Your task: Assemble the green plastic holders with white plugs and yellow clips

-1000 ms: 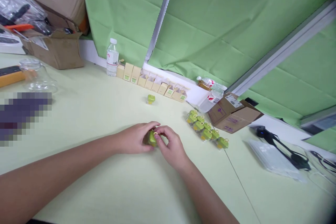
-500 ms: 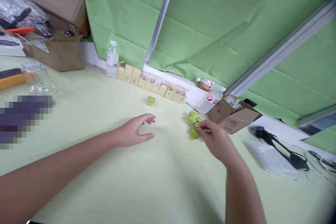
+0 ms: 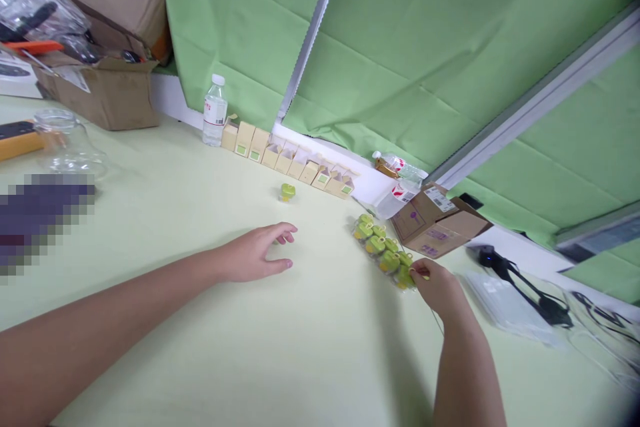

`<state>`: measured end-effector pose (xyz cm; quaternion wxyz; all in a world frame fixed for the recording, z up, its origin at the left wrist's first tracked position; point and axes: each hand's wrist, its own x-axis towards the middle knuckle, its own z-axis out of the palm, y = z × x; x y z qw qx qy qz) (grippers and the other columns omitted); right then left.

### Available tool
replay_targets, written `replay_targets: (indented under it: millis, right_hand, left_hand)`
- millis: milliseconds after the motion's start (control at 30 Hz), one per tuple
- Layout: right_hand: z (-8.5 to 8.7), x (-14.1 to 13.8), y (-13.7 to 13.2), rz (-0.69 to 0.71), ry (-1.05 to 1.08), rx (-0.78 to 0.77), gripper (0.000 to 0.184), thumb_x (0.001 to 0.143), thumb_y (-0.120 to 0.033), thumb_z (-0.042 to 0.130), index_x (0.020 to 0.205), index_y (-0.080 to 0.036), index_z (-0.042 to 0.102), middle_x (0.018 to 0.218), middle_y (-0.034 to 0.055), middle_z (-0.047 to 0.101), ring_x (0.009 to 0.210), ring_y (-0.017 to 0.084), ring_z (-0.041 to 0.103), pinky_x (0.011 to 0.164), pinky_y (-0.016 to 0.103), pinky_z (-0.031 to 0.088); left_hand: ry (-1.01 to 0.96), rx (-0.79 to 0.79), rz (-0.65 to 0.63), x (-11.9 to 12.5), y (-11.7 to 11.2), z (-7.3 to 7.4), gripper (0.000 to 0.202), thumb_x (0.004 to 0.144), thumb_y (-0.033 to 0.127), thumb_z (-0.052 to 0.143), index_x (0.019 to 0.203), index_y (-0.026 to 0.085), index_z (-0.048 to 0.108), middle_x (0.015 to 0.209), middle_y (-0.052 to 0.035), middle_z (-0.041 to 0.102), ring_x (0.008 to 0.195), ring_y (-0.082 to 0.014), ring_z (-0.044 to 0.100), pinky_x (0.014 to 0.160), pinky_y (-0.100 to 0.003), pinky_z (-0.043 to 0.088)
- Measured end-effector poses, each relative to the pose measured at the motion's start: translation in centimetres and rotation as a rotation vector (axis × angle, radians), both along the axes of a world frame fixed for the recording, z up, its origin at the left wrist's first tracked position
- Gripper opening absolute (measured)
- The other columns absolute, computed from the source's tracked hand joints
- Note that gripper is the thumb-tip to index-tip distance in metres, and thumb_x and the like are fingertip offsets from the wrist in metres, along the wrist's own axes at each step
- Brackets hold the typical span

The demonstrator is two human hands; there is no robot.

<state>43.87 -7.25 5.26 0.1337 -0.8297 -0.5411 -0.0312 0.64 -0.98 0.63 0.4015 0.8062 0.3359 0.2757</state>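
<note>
Several small clear containers with green lids, loops on top and something yellow inside [image 3: 383,250] stand in a double row on the table. My right hand [image 3: 435,283] is at the near end of that row, its thumb and forefinger pinched at the loop of the nearest green-lidded container [image 3: 404,275]. Another container of the same kind [image 3: 287,192] stands alone further left. Below it, my left hand [image 3: 257,253] hovers over or rests on the table with fingers and thumb apart, holding nothing.
Small beige cartons [image 3: 285,159], some with raised flaps, line the wall beside an upright water bottle [image 3: 215,112]. Two bottles lie by a cardboard box [image 3: 435,223] at right. Beyond are a clear plastic bag [image 3: 505,307] and black cables. A glass jar [image 3: 65,143] stands left.
My right hand has moved right and toward me, from over the green-lidded containers to the near end of their row. More of the row shows. My left hand has barely moved.
</note>
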Motion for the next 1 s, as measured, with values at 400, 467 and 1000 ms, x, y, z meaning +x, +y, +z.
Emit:
replay_targets:
  millis: [400, 467, 1000]
  right_hand:
    - [0.4, -1.5, 0.0, -0.061, -0.031, 0.036, 0.018, 0.071, -0.035, 0.059, 0.082, -0.023, 0.065, 0.084, 0.0065, 0.073, 0.073, 0.023, 0.066, 0.061, 0.030, 0.046]
    - [0.8, -2.8, 0.0, -0.027, 0.003, 0.013, 0.020, 0.075, -0.040, 0.057, 0.079, -0.023, 0.066, 0.077, 0.0059, 0.073, 0.068, 0.022, 0.066, 0.059, 0.030, 0.045]
    - [-1.6, -7.4, 1.6, 0.202, 0.183, -0.127, 0.029, 0.088, -0.036, 0.051, 0.108, -0.022, 0.066, 0.105, 0.0114, 0.075, 0.096, 0.026, 0.071, 0.083, 0.036, 0.052]
  left_hand:
    - [0.022, 0.016, -0.009, -0.1, 0.1, -0.3, 0.054, 0.088, 0.045, 0.058, 0.137, 0.029, 0.045, 0.133, -0.0078, 0.058, 0.122, -0.0272, 0.055, 0.087, -0.034, 0.052]
    - [0.019, 0.025, -0.010, -0.1, 0.1, -0.4, 0.053, 0.088, 0.044, 0.058, 0.137, 0.029, 0.046, 0.132, -0.0073, 0.059, 0.121, -0.0273, 0.056, 0.088, -0.035, 0.052]
    - [0.051, 0.056, -0.020, -0.1, 0.3, -0.5, 0.039, 0.089, 0.040, 0.056, 0.126, 0.028, 0.053, 0.127, -0.0062, 0.062, 0.114, -0.0259, 0.060, 0.091, -0.036, 0.050]
